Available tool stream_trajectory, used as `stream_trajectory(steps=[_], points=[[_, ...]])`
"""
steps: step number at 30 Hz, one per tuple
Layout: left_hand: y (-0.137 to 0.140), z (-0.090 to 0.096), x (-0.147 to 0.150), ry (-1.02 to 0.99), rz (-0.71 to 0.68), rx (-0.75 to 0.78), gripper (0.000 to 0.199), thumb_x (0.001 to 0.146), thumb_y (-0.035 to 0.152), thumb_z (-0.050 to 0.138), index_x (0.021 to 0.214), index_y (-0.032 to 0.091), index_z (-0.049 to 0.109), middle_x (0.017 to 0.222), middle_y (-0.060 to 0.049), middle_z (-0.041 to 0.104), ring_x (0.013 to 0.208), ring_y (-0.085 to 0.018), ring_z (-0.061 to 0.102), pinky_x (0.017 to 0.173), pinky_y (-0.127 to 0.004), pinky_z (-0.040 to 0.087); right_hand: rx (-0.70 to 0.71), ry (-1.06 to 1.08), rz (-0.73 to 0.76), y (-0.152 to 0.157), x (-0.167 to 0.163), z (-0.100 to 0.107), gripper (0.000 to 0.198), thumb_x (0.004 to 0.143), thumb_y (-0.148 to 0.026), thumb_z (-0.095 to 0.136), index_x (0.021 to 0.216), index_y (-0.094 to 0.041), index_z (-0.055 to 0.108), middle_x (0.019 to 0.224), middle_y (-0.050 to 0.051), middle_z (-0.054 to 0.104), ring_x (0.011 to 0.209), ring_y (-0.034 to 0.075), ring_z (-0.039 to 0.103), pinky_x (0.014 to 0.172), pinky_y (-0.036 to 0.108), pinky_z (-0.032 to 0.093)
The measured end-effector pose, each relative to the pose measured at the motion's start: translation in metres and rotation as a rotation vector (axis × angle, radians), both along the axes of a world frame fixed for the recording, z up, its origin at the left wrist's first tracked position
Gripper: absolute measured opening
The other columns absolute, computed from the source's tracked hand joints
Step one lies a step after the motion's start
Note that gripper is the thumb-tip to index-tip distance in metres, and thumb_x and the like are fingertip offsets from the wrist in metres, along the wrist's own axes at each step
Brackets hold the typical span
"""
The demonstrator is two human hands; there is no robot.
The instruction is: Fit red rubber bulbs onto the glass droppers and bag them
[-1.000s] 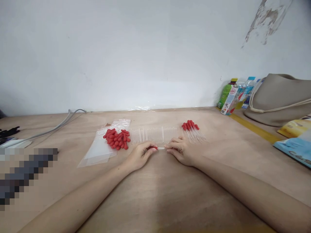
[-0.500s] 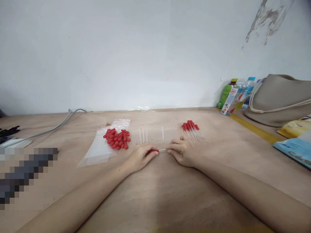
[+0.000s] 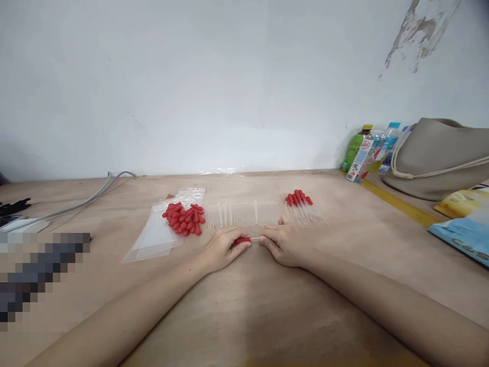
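Between the thumb and fingers of my left hand [image 3: 224,248] is a red rubber dropper bulb [image 3: 243,240]. My right hand [image 3: 280,243] pinches a thin clear dropper tube [image 3: 255,239], whose near end meets the bulb's mouth; how far it sits inside I cannot tell. Beyond my hands lies a row of clear dropper tubes [image 3: 240,213]. Left of the row, a heap of red bulbs [image 3: 184,218] rests partly on clear plastic bags [image 3: 153,237]. To the right lie several droppers with red bulbs fitted [image 3: 300,198], their tips pointing toward me.
Several drink bottles [image 3: 359,155] and a grey bag [image 3: 443,153] stand at the back right, near yellow tape [image 3: 397,204]. Blue and yellow packets [image 3: 462,232] lie at the right edge. A grey cable [image 3: 87,200] crosses the left side of the wooden table [image 3: 229,316].
My right hand has shifted slightly left and toward me, closer to my left hand. Less of the tube shows between them. The bulb has tilted slightly in my left hand.
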State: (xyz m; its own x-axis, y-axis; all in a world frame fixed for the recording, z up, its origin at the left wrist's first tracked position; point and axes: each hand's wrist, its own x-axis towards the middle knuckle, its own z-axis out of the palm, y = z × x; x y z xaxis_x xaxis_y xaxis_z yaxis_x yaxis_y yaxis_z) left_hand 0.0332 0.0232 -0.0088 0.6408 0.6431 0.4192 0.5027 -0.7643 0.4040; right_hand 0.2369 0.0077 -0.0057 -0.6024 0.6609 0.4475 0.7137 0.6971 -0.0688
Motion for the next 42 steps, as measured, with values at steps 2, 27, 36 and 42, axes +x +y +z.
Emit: stream_trajectory(steps=[2, 27, 36, 42], points=[[0.000, 0.000, 0.000, 0.001, -0.005, 0.002, 0.016, 0.084, 0.027, 0.046, 0.085, 0.018, 0.058, 0.077, -0.001, 0.060, 0.068, -0.012, 0.053, 0.063, -0.023, 0.040, -0.012, -0.007, -0.001, 0.000, -0.001, -0.002, 0.026, 0.086, -0.022, 0.037, 0.065, -0.016, 0.052, 0.065, 0.000, 0.059, 0.055, 0.010, 0.045, 0.066, 0.029, 0.026], [0.000, 0.006, -0.002, -0.012, 0.060, -0.115, 0.013, 0.080, 0.023, 0.050, 0.083, 0.017, 0.061, 0.073, -0.001, 0.055, 0.065, -0.011, 0.051, 0.060, -0.022, 0.041, -0.144, 0.443, -0.515, 0.048, 0.069, 0.026, 0.018, 0.072, -0.024, 0.050, 0.071, -0.016, 0.066, 0.068, 0.003, 0.062, 0.060, 0.013, 0.053, 0.056, 0.023, 0.037], [-0.001, 0.008, -0.002, -0.011, 0.077, -0.138, 0.013, 0.079, 0.025, 0.051, 0.083, 0.017, 0.061, 0.073, -0.001, 0.055, 0.064, -0.011, 0.052, 0.058, -0.022, 0.041, -0.323, 0.363, -0.800, 0.066, 0.083, 0.028, 0.023, 0.063, -0.036, 0.052, 0.050, -0.017, 0.053, 0.048, -0.001, 0.051, 0.048, 0.011, 0.047, 0.045, 0.021, 0.029], [-0.001, 0.008, -0.002, -0.001, 0.073, -0.147, 0.013, 0.079, 0.025, 0.050, 0.083, 0.018, 0.061, 0.073, -0.001, 0.055, 0.065, -0.011, 0.051, 0.059, -0.022, 0.042, -0.396, 0.175, -0.862, 0.061, 0.075, 0.024, 0.026, 0.065, -0.037, 0.047, 0.048, -0.018, 0.051, 0.051, 0.002, 0.053, 0.050, 0.013, 0.050, 0.045, 0.022, 0.028]])
